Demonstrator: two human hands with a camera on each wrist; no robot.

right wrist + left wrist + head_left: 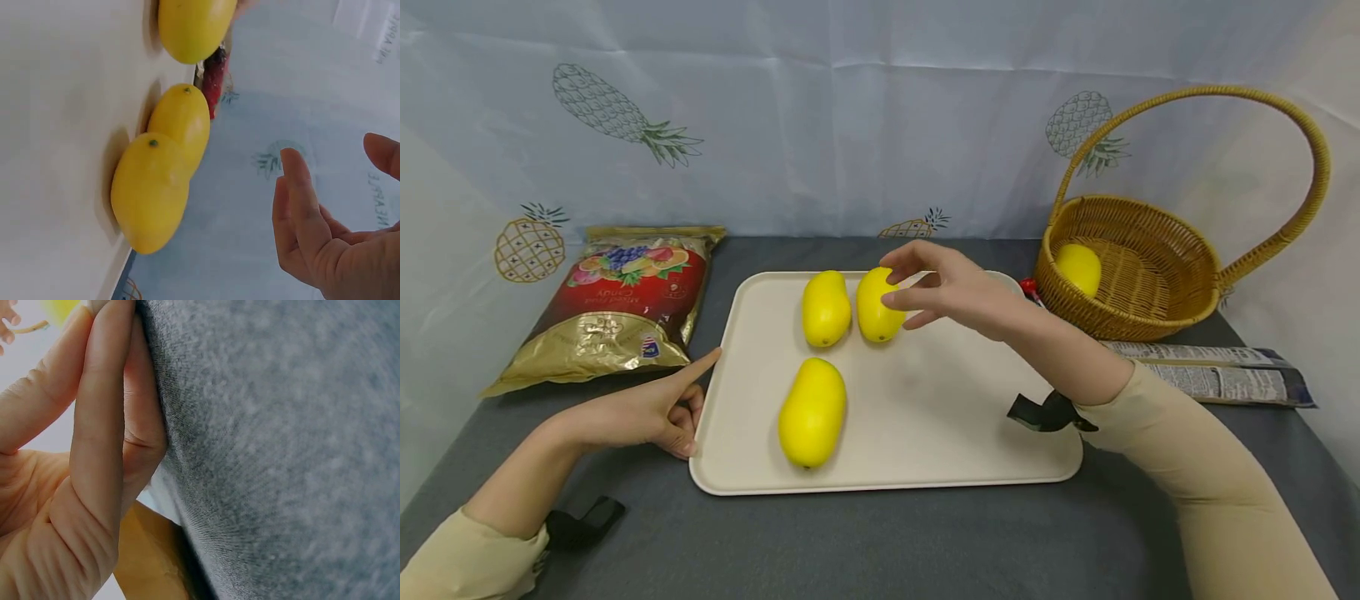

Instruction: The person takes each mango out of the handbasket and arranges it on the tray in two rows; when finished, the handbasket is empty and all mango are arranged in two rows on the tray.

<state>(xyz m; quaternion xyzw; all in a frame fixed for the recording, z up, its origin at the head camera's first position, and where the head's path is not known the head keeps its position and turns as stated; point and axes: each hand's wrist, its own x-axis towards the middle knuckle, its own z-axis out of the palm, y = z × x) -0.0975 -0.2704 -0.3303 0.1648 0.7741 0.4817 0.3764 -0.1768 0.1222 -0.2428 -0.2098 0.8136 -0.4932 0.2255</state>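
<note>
Since the right hand [951, 287] hovers just beside the far mango [872, 312], at 12 o'clock from the middle of the tray [962, 425], I judge that the step in hand is to grasp this fruit. The right fingers are loosely bent, separate from the thumb, and they hold nothing. In the head view they overlap the fruit; the right wrist view shows a gap.

The neighbouring mango [826, 310] lies close by, toward 9 o'clock, and I cannot tell if the two touch. Therefore it seems better to put the fingers around the 12 o'clock end and the thumb near the 6 o'clock end, instead of pushing between both fruits, because the neighbour could roll. As the skin looks smooth, the pressure should be even, and the lift should begin only when the grip is firm.

At 9 o'clock, the left hand [655, 412] pinches the tray's rim, its index finger stretched along the edge; this should help against sliding. The near mango [812, 412] lies toward 8 o'clock, outside the reaching path. A black strap [1041, 412] hangs from the right wrist between 3 and 4 o'clock, and the basket [1116, 323] stands at 2 o'clock, so the forearm should move calmly to avoid catching either.
</note>
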